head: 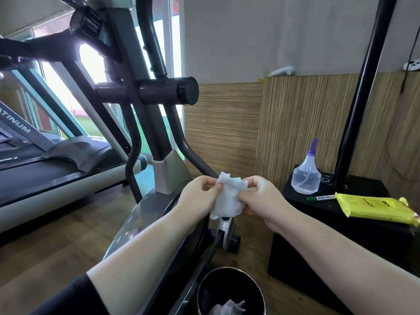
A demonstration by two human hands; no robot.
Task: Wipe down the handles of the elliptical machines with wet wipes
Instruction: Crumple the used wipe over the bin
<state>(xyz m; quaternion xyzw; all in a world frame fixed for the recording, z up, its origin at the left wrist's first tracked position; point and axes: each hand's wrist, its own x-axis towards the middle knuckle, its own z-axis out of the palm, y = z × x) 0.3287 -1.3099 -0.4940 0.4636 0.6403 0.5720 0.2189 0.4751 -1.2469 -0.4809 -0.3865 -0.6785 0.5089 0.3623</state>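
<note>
A white wet wipe, partly crumpled, hangs between both my hands in the middle of the view. My left hand pinches its upper left edge. My right hand grips its right side. Behind and left of the hands rises the dark elliptical machine, with its curved black handle bar going up out of view and a round black pivot cap. The yellow pack of wet wipes lies on a black box at the right.
A black bin holding used wipes stands at the bottom centre. On the black box stand a clear spray bottle and a green whiteboard marker. A black pole rises at the right. A treadmill fills the left.
</note>
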